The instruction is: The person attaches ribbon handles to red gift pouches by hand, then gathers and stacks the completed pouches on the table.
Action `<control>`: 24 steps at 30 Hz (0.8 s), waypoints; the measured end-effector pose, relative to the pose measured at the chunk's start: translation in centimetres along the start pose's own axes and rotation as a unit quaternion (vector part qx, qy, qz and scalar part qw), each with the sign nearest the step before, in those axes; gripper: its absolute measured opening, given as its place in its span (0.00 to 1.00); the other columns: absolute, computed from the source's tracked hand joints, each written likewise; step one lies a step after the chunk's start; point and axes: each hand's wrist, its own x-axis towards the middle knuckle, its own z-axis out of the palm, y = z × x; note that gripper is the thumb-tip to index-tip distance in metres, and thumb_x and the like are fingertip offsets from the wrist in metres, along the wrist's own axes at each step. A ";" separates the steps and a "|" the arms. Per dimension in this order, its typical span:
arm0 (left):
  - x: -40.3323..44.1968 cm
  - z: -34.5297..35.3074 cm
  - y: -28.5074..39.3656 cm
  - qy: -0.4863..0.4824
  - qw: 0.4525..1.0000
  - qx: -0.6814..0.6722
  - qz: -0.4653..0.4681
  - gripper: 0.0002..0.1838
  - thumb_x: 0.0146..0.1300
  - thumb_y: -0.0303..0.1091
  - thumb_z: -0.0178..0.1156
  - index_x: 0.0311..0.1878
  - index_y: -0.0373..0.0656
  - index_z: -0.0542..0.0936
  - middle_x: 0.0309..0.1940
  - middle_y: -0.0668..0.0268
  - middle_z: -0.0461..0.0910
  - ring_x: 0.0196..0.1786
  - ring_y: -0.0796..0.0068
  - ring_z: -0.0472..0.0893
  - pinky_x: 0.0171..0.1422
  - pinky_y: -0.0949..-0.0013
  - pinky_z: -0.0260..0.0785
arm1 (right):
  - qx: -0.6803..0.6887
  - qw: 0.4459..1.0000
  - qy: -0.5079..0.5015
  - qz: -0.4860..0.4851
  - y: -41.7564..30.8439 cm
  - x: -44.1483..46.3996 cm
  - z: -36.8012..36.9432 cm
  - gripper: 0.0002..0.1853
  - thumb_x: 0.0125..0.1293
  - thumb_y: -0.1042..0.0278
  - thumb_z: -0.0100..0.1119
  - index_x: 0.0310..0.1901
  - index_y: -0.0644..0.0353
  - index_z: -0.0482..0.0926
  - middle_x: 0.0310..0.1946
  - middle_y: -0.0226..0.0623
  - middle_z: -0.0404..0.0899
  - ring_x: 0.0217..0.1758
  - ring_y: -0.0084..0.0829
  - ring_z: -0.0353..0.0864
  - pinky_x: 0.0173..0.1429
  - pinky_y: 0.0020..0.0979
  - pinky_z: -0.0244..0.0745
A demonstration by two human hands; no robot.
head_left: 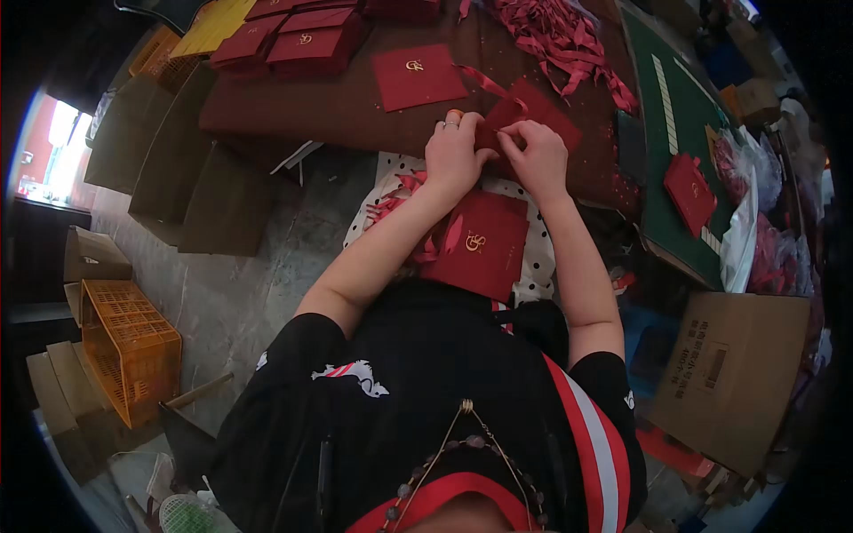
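Observation:
At the front edge of the brown-covered table, my left hand (456,153) holds the left side of a dark red card bag (546,115), a ring and an orange fingertip cover showing on its fingers. My right hand (538,160) pinches at the same bag's near edge, thumb and index finger together. A red ribbon (484,82) runs off the bag's upper left. Flat to the left lies another red bag with a gold logo (418,78). On my lap, over a dotted cloth (537,258), rest a larger red bag (484,244) and loose red ribbons (391,202).
Stacked red bags (311,43) and a ribbon heap (555,40) lie on the brown table (293,107). Right is a green board (657,178) with a red bag (689,194). Cardboard boxes (729,373) and an orange crate (133,346) stand on both sides.

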 end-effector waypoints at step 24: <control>0.5 -0.2 -0.7 -0.037 0.993 -0.095 -0.063 0.14 0.58 0.28 0.61 0.48 0.40 0.84 0.40 0.56 0.80 0.46 0.53 0.81 0.53 0.56 0.74 | 0.114 0.990 -0.023 0.074 0.0 -0.9 2.9 0.08 0.62 0.62 0.65 0.33 0.58 0.83 0.29 0.38 0.83 0.35 0.42 0.84 0.40 0.41 0.77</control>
